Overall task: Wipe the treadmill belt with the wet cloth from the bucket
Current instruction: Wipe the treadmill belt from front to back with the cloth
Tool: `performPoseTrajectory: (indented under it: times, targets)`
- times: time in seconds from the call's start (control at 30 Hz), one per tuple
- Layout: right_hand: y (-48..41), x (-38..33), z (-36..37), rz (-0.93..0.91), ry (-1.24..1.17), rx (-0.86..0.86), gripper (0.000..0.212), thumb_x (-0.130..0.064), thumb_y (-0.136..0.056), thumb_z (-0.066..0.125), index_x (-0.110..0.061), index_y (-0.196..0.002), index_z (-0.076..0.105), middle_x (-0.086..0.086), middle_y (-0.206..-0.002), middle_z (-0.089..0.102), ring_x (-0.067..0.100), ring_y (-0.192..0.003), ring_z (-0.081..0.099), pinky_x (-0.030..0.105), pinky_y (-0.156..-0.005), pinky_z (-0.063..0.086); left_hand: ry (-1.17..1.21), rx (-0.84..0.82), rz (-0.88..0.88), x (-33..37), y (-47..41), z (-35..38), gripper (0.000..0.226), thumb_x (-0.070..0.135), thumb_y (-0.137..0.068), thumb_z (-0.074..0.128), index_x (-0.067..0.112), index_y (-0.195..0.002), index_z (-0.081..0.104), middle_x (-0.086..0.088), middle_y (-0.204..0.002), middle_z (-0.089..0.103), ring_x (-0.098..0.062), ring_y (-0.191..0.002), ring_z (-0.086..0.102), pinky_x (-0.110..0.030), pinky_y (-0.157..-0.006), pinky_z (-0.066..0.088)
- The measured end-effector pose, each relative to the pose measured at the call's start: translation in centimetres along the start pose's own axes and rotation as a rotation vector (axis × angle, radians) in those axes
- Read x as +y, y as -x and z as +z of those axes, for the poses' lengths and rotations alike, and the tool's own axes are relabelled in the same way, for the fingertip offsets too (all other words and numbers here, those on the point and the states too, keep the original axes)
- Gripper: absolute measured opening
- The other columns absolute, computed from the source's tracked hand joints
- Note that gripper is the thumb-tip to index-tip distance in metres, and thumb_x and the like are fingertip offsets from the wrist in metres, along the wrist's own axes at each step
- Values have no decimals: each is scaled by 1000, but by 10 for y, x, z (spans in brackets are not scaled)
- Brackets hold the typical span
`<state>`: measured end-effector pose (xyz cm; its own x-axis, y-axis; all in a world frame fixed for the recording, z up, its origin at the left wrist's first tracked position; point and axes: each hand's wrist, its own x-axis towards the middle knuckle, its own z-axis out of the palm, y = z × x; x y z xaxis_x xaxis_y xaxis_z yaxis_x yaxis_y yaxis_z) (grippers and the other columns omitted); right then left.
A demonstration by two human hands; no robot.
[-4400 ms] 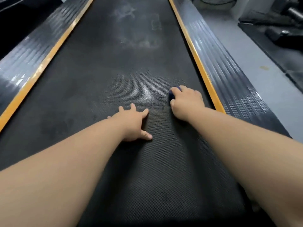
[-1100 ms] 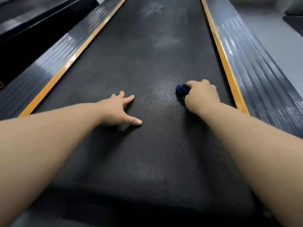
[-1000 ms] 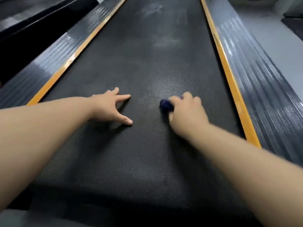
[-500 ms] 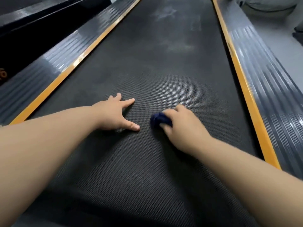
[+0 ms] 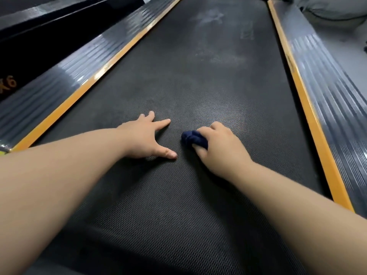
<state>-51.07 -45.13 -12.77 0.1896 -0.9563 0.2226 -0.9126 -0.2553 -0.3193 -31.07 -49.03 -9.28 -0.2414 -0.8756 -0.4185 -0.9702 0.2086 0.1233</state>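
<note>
The black textured treadmill belt (image 5: 198, 76) runs away from me, with pale dusty smears farther up it. My right hand (image 5: 220, 147) grips a bunched dark blue cloth (image 5: 193, 138) and holds it down on the belt near the middle. Only the cloth's left end shows past my fingers. My left hand (image 5: 147, 138) rests flat on the belt just left of the cloth, fingers spread, holding nothing. A small gap separates its thumb from the cloth. No bucket is in view.
Orange strips (image 5: 309, 120) and ribbed grey side rails (image 5: 337, 108) border the belt on both sides. A dark neighbouring machine (image 5: 29, 42) lies to the left. Grey floor and a pale rounded object (image 5: 333, 10) lie at the far right.
My right hand has slid the cloth leftward from near the right orange strip to the belt's middle, close to my left thumb. My left hand has stayed planted.
</note>
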Motion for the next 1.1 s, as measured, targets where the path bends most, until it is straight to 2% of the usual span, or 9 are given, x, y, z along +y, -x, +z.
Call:
performPoseTrajectory:
  times: [0.2, 0.4, 0.5, 0.57, 0.7, 0.77, 0.93, 1.0, 1.1]
  targets:
    - [-66, 40, -7, 403, 27, 36, 34, -30, -92, 50, -28, -126, 56, 13, -125, 44, 38, -117, 42, 38, -92, 40, 16, -29, -68, -24, 3, -14, 125, 77, -54, 66, 35, -150, -4, 1, -159, -6, -19, -146, 0, -41, -118, 14]
    - [-34, 8, 3, 174, -12, 45, 40, -54, -89, 52, -35, -124, 56, 7, -118, 45, 30, -111, 42, 35, -95, 36, 19, -67, -110, -36, 2, -5, 129, 86, -46, 51, 36, -149, -10, 3, -158, -17, -19, -146, -8, -49, -115, 21]
    - [-25, -4, 9, -10, 7, 37, 31, -45, -87, 57, -35, -117, 61, 5, -108, 48, 28, -103, 46, 33, -88, 41, -14, -83, -107, -35, -1, -6, 126, 85, -54, 54, 35, -149, -12, 3, -157, -18, -20, -146, -9, -46, -114, 23]
    - [-41, 0, 10, 31, 30, 32, 30, -38, -89, 55, -34, -119, 61, 7, -112, 48, 30, -105, 45, 35, -89, 40, -19, -89, -107, -35, -3, -7, 125, 85, -55, 54, 34, -149, -12, 2, -157, -19, -21, -146, -8, -45, -115, 22]
    - [-90, 10, 9, 343, -8, 30, 31, -34, -94, 48, -34, -123, 58, 11, -125, 45, 35, -115, 41, 36, -96, 36, -11, -113, -97, -36, -5, -7, 126, 84, -56, 55, 34, -148, -14, 2, -157, -20, -22, -146, -9, -46, -116, 19]
    - [-89, -2, 10, 308, -36, -2, 29, -33, -94, 48, -34, -121, 59, 10, -124, 45, 34, -114, 41, 34, -95, 36, -7, -115, -101, -36, -5, -8, 125, 83, -57, 57, 34, -148, -14, 2, -157, -21, -22, -146, -10, -47, -116, 19]
    - [-22, -42, 16, -110, -120, -91, 27, -34, -89, 54, -36, -116, 62, 4, -108, 48, 27, -101, 44, 35, -92, 41, -9, -68, -99, -34, -4, -6, 126, 82, -58, 59, 31, -149, -11, -1, -157, -19, -24, -146, -9, -50, -116, 18]
    - [-34, -36, 18, -93, -98, -83, 29, -33, -90, 53, -33, -117, 61, 6, -111, 48, 28, -104, 44, 36, -93, 41, -5, -60, -100, -34, -3, -6, 126, 82, -58, 59, 31, -149, -11, -1, -158, -18, -24, -146, -9, -50, -116, 17]
    - [-85, -11, 20, 179, -18, 18, 29, -32, -94, 48, -31, -121, 60, 12, -122, 45, 34, -111, 42, 38, -95, 37, 23, -61, -100, -36, -2, -5, 125, 83, -57, 58, 33, -149, -11, 1, -157, -18, -22, -146, -9, -50, -116, 17]
